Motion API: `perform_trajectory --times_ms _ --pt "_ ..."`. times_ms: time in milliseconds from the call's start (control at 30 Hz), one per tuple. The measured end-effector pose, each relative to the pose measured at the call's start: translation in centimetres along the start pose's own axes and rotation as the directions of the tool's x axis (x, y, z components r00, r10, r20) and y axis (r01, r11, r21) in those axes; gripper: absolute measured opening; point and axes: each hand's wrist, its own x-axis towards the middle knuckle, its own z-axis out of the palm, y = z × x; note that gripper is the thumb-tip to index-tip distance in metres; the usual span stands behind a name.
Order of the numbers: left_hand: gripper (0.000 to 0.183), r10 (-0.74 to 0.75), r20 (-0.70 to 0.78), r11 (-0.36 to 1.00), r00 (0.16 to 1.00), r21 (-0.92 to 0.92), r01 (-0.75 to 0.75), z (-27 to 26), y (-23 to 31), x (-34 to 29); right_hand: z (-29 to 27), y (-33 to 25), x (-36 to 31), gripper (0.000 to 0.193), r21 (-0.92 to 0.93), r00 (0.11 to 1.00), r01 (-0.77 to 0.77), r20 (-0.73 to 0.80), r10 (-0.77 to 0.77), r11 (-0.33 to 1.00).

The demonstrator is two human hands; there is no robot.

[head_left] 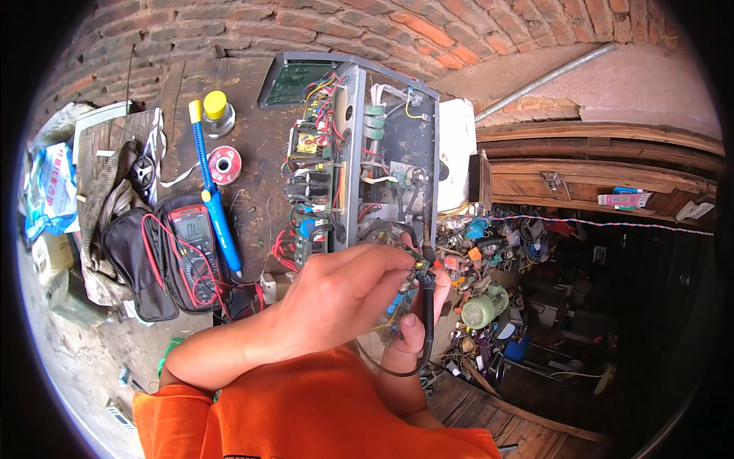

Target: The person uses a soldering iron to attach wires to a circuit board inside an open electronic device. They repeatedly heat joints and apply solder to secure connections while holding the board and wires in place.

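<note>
My left hand [336,291] reaches across from the lower left. Its thumb and fingertips are pinched at the upper edge of a small circuit board [397,304]; what exactly they grip is too small to name. My right hand [413,333] holds that board from the right side, fingers curled behind it. A thick black cable [428,314] passes in front of the right hand and loops below it. Just beyond my hands stands an opened metal equipment case [390,138], with wires inside and circuit boards with components [310,145] along its left side.
On the wooden bench to the left lie a multimeter [193,233] in a black pouch, a blue desoldering pump [218,222], a solder spool [225,165] and a yellow-capped jar [218,115]. Loose parts and a green motor [485,306] are heaped at right. A brick wall [306,27] rises behind.
</note>
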Motion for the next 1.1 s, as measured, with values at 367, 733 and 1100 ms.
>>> perform_trajectory --times_ms 367,733,1100 --pt "0.014 -0.007 -0.035 1.000 0.999 -0.005 0.006 0.2 0.1 -0.1 -0.6 0.0 -0.2 0.077 0.073 0.997 -0.028 0.068 0.023 0.997" --pt "0.015 0.015 0.020 1.000 1.000 0.021 -0.016 -0.2 0.2 0.0 -0.8 0.4 -0.2 0.081 0.006 0.997 0.023 0.076 -0.023 1.000" --pt "0.013 0.032 0.069 0.997 0.997 0.072 -0.037 -0.3 0.4 0.0 -1.3 0.6 -0.2 0.075 0.079 0.984 0.034 0.170 -0.047 0.996"
